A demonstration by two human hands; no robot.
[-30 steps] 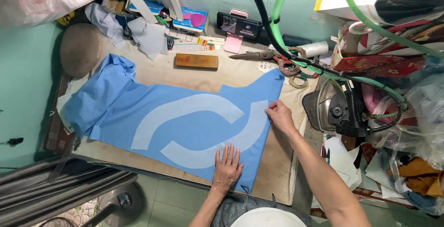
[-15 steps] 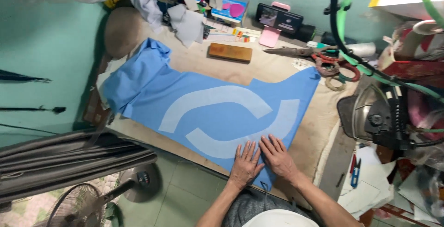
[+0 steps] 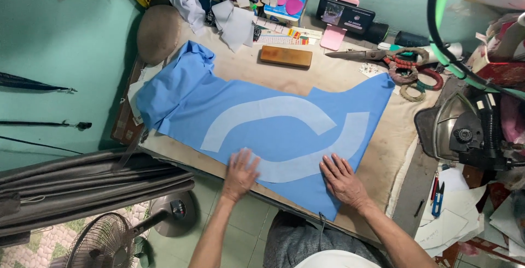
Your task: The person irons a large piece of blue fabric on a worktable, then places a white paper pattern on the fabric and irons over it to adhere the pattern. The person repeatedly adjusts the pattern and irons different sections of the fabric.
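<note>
A blue cloth [image 3: 180,104] lies spread across a worn worktable [image 3: 383,164]. Two pale curved pattern pieces rest on it: an upper arc [image 3: 268,112] and a lower arc [image 3: 306,161]. My left hand [image 3: 240,174] lies flat, fingers apart, on the left end of the lower arc near the table's front edge. My right hand [image 3: 342,178] presses flat on the cloth just below the right part of that arc. Neither hand holds anything.
Behind the cloth lie a wooden block [image 3: 285,56], large scissors [image 3: 372,55], a phone on a pink stand [image 3: 345,15] and a round grey cushion [image 3: 157,33]. An iron [image 3: 462,131] with green hoses sits right. A fan [image 3: 104,243] stands on the floor left.
My left hand slid left along the lower arc to its left end. My right hand came down from the arc's top right end to the front edge. The view shifted.
</note>
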